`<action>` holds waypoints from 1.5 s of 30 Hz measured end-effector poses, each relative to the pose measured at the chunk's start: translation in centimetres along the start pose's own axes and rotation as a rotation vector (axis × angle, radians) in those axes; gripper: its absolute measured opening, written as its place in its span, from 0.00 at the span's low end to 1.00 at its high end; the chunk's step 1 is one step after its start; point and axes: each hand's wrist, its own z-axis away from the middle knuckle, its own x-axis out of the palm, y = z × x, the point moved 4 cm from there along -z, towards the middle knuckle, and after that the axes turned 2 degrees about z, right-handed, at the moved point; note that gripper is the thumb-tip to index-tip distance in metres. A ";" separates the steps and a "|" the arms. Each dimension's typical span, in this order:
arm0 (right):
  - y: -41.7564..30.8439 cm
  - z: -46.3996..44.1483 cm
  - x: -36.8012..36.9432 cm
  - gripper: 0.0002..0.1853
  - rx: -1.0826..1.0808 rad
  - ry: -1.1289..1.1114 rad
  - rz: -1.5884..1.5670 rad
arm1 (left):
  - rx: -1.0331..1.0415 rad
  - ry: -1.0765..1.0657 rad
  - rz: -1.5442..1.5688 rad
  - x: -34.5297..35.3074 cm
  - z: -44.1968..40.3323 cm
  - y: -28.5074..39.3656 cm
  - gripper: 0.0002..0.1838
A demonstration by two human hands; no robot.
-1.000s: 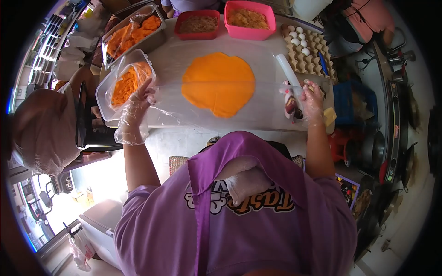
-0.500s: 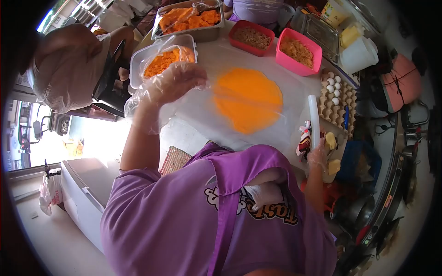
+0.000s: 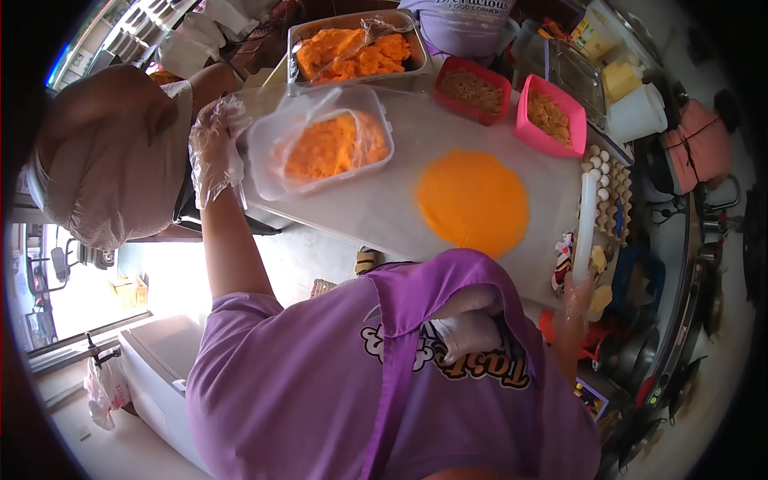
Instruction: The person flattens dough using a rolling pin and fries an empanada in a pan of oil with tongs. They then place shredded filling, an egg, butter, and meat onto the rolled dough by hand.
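Note:
My left hand (image 3: 216,144), in a loose clear plastic glove, is raised at the left beside a clear plastic tub (image 3: 264,180) of orange dough (image 3: 336,144). Crumpled glove film and blur hide how its fingers lie. Off to the right, my gloved right hand (image 3: 578,294) grips the lower end of a white rolling pin (image 3: 586,224), which points away from me. A flattened round of orange dough (image 3: 474,202) lies on the table (image 3: 376,212), apart from both hands.
At the back stand a metal tray (image 3: 360,78) of orange dough, a red tub (image 3: 474,90) of brown filling and a pink tub (image 3: 552,116) of shredded filling. An egg carton (image 3: 618,200) is at right. Another person (image 3: 120,144) sits at left; a second (image 3: 460,28) is behind.
My left hand has swung left, from above the table to the far side of the plastic tub. My view has shifted left. The right hand still holds the rolling pin.

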 end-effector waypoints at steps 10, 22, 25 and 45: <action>-31.9 3.4 11.4 0.28 -0.930 -0.111 -0.031 | -0.278 -0.059 -0.046 -11.7 -5.1 -14.6 0.12; -43.0 5.5 19.1 0.29 -1.270 -0.232 0.383 | 0.068 -0.134 -0.709 -10.9 -0.8 -7.7 0.22; -40.2 4.1 15.6 0.23 -1.155 -0.205 -0.008 | 0.289 0.083 -0.613 -7.7 1.2 -6.0 0.19; -6.5 -13.5 12.2 0.18 -0.464 -0.069 0.088 | 0.347 -0.998 -1.220 15.6 23.0 -20.3 0.27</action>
